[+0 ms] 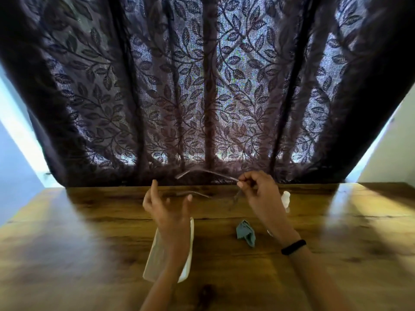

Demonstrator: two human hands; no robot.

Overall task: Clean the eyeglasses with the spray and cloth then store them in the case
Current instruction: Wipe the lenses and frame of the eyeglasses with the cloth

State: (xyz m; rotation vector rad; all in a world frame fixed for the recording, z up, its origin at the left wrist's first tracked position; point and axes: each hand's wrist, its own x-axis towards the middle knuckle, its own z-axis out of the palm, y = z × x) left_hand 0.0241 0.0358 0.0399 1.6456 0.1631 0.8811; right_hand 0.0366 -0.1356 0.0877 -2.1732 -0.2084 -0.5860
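My right hand [258, 191] pinches the eyeglasses [208, 172] at one end of the frame and holds them up over the table. Their thin temples stick out to the left and look blurred. My left hand [166, 207] is raised beside the glasses, fingers spread and relaxed, holding nothing. Under my left forearm lies the open white case [155, 254]. A crumpled grey-blue cloth [246, 232] sits on the table between my arms. The white spray bottle [286, 198] stands behind my right hand, partly hidden by it.
The wooden table [89, 243] reaches to both sides, with sunlit strips at left and right. A dark leaf-patterned curtain [202, 86] hangs just behind the table's far edge. A black band [293, 247] is on my right wrist.
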